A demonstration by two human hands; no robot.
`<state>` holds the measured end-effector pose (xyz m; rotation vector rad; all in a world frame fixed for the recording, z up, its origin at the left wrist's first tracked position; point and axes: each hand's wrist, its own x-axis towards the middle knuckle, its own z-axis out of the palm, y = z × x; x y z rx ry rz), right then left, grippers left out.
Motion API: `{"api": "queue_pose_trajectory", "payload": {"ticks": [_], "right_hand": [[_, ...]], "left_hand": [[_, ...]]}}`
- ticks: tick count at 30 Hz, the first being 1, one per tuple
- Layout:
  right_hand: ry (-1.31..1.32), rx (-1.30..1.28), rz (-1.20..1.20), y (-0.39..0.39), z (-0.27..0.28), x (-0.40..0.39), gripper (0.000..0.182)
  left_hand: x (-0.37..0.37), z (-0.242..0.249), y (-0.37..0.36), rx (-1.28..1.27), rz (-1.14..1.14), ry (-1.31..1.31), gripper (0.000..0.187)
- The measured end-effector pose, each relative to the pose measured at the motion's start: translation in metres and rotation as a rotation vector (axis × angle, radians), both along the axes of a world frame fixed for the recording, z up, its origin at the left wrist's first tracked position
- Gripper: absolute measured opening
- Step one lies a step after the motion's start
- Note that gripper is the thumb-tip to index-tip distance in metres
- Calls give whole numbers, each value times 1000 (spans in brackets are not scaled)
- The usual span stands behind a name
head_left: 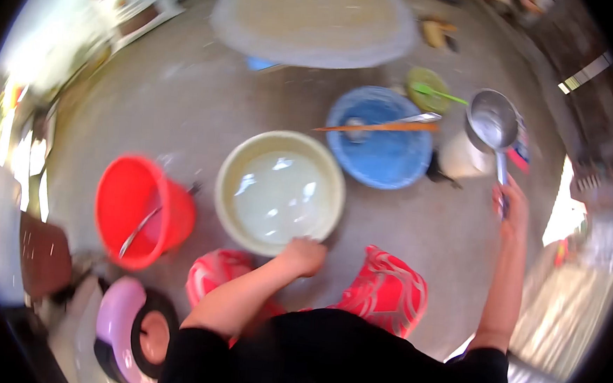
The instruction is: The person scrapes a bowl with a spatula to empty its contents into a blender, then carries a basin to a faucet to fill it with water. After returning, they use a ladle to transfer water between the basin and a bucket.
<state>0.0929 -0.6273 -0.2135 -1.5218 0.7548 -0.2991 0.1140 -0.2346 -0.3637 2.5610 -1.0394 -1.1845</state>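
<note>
My right hand (511, 202) is out to the right, closed around the handle of a metal dipper (492, 118), whose round bowl points away from me. At the near rim of a cream-coloured basin (226, 218) is my left hand (304, 256), its fingers curled over the edge. Clear liquid (278, 193) in the basin reflects bright light. Just beyond it stands a blue basin (378, 164), with an orange stick (395, 127) and a metal ladle (420, 118) lying across it. Under the dipper, a whitish container (463, 157) is partly hidden.
To the left stands a red bucket (182, 212) with a metal-handled utensil inside. A green bowl (432, 80) with a green spoon sits behind the blue basin. A large round tray (308, 51) is at the far side. A pink-and-black object (120, 313) is at lower left.
</note>
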Motion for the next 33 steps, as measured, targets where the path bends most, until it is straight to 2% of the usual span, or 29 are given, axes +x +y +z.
{"api": "queue_pose_trajectory", "payload": {"ticks": [3, 5, 7, 8, 10, 12, 14, 16, 17, 18, 19, 20, 21, 22, 23, 24, 25, 27, 28, 30, 31, 32, 33], "right_hand": [[35, 62, 266, 65, 17, 13, 51], [72, 87, 379, 116, 24, 32, 53], [99, 106, 640, 161, 27, 53, 54], [100, 107, 686, 191, 29, 63, 54], [109, 78, 884, 255, 38, 81, 53], [44, -5, 1074, 310, 29, 98, 51], [-1, -125, 1248, 357, 10, 112, 47], [-86, -321, 1330, 406, -13, 118, 46], [-243, -521, 1356, 425, -31, 121, 45], [-367, -564, 1386, 445, -47, 122, 45], [-375, -565, 1397, 463, -56, 121, 45], [-439, -717, 1418, 481, -62, 120, 45], [-505, -867, 1433, 495, -68, 118, 44], [-515, -861, 1445, 505, -72, 118, 44], [-498, -878, 1445, 515, -76, 118, 44], [-480, -895, 1444, 523, -78, 117, 43], [-486, -892, 1455, 529, -81, 118, 43], [-560, -1049, 1395, 537, -86, 120, 45], [-561, -1049, 1402, 540, -87, 122, 45], [-595, -1076, 1362, 544, -89, 125, 45], [-593, -1078, 1365, 546, -90, 127, 45], [-566, -977, 1396, 548, -92, 128, 44], [-538, -875, 1424, 550, -93, 129, 42]], "left_hand": [[-4, -5, -2, -27, -101, -35, 16], [-4, 6, -5, 47, -128, 25, 25], [-9, 5, -7, 26, -124, -24, 33], [-11, 8, -7, 13, -139, -38, 36], [-13, 14, -4, 1, -111, -72, 33], [-14, 18, -5, -13, -106, -105, 30], [-13, 19, -6, 36, -113, -77, 43], [-13, 22, -2, 26, -108, -83, 44], [-12, 24, 0, 18, -114, -89, 45], [-11, 27, 2, 17, -103, -93, 45], [-10, 29, 6, -1, -106, -92, 46], [-10, 29, 9, -17, -109, -90, 48], [-17, -42, -31, -97, 62, -156, 49], [-24, -112, -70, -202, 237, -219, 50], [-24, -112, -65, -324, 399, -279, 51], [-19, -110, -63, -322, 247, -207, 59], [-26, -111, -57, -319, 259, -208, 59], [-32, -100, -37, -1129, 616, -312, 21], [-25, -119, -45, -1130, 622, -314, 21], [-9, -176, -74, -682, 40, -1087, 22], [-12, -164, -75, -619, 96, -811, 29], [-10, -132, -62, -477, 150, -505, 37], [-8, -92, -42, -329, 120, -329, 45]]}}
